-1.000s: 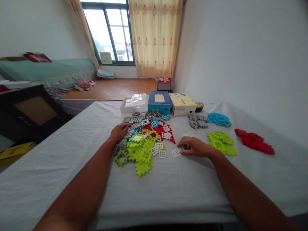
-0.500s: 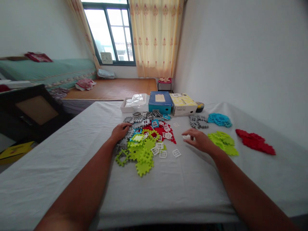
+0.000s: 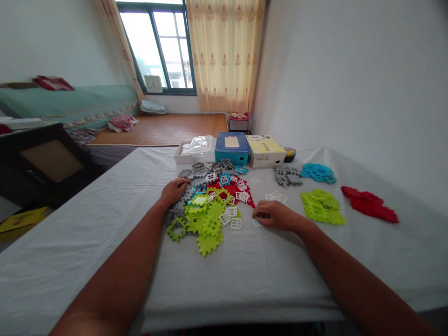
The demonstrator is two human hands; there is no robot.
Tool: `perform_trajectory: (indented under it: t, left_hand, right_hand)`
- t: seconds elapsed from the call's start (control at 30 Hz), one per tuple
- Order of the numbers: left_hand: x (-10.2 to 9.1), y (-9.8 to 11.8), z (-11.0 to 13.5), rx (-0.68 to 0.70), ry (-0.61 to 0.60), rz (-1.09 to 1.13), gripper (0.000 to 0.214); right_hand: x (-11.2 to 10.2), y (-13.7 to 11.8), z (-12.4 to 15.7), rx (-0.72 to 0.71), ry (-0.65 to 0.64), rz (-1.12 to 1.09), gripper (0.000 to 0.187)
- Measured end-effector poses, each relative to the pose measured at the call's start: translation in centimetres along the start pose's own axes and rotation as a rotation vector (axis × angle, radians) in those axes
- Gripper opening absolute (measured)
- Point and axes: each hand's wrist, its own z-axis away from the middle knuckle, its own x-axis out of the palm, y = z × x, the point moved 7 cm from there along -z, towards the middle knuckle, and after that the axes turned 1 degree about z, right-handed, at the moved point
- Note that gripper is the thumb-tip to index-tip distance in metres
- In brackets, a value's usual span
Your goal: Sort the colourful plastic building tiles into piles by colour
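My right hand (image 3: pixel 275 215) is down on the cloth, fingers curled onto a white plastic window piece (image 3: pixel 257 223) that they partly cover. Just behind it lies a small group of white window pieces (image 3: pixel 276 197). At the left edge of a mixed pile, my left hand (image 3: pixel 174 192) rests beside grey interlocking pieces (image 3: pixel 182 205), fingers loosely bent and apart, holding nothing I can see. Lime-green notched tiles (image 3: pixel 210 226) make up the pile's front, with red tiles (image 3: pixel 229 189) behind them. More white window pieces (image 3: pixel 236 224) are scattered on the pile's right side.
Sorted heaps stand to the right: grey pieces (image 3: pixel 287 177), blue pieces (image 3: pixel 318 173), green pieces (image 3: pixel 322 207) and red pieces (image 3: pixel 369 205). Behind the pile are a clear plastic container (image 3: pixel 202 148), a blue box (image 3: pixel 232 149) and a yellow-white box (image 3: pixel 266 151). A wall borders the right.
My right hand has moved left and nearer, from the white window group to a single white window piece, leaving the group uncovered. My left hand has stayed in place.
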Motion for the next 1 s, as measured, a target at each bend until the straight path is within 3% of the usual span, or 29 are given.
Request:
perform_trajectory:
  t: [0.1,0.3,0.57,0.7,0.9,1.0]
  left_hand:
    - [0.0,0.0,0.0,-0.006,-0.005,0.010,0.037]
    - [0.0,0.0,0.1,-0.003,-0.002,0.009,0.037]
    - [0.1,0.0,0.0,-0.002,-0.012,-0.010,0.039]
    - [0.1,0.0,0.0,-0.014,-0.014,-0.010,0.038]
    - [-0.1,0.0,0.1,-0.019,-0.002,-0.009,0.037]
    - [0.0,0.1,0.1,-0.023,-0.007,-0.007,0.037]
  right_hand:
    - [-0.1,0.1,0.1,0.001,0.008,-0.028,0.019]
    - [-0.1,0.2,0.4,-0.017,-0.094,-0.057,0.030]
    - [0.2,1.2,0.3,0.093,-0.073,-0.060,0.026]
    - [-1.3,2.2,0.5,0.158,0.034,-0.073,0.014]
    - [-4.2,6.7,2.1,0.363,0.296,0.177,0.016]
    - [-4.4,6.8,2.2,0.349,0.373,0.240,0.018]
